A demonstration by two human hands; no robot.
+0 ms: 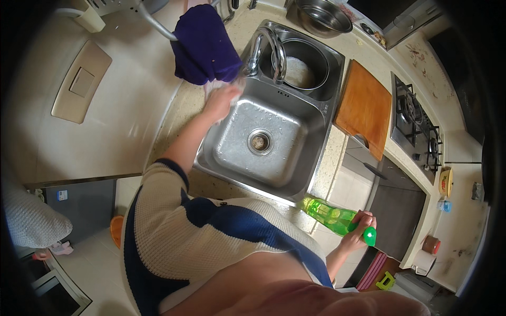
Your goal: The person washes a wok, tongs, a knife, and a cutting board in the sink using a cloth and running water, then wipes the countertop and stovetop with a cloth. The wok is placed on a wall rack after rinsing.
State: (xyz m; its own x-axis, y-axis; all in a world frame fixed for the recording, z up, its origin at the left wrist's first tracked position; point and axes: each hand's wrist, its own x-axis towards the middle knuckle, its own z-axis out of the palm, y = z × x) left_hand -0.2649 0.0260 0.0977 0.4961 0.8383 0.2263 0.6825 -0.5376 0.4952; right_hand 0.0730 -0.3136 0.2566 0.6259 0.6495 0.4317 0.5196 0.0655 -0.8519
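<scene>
My left hand [224, 100] is closed around a pale, thin cloth [211, 86] at the sink's left rim, beside the faucet base; its fingers are blurred. My right hand [360, 229] grips a transparent green bottle [330, 215] near its green cap. The bottle lies tilted, its far end by the near right corner of the steel sink [290, 197]. Wet marks show in the large basin around the drain [260, 142]. A curved chrome faucet [278, 51] stands between the basins. A round metal pot [299, 73] with whitish contents sits in the smaller basin.
A purple towel [205, 43] hangs left of the faucet. Steel bowls [324, 17] stand behind the sink. A wooden cutting board [365, 106] lies on the counter at its right, beside a gas stove [415, 118]. A wall switch [82, 82] is at the left.
</scene>
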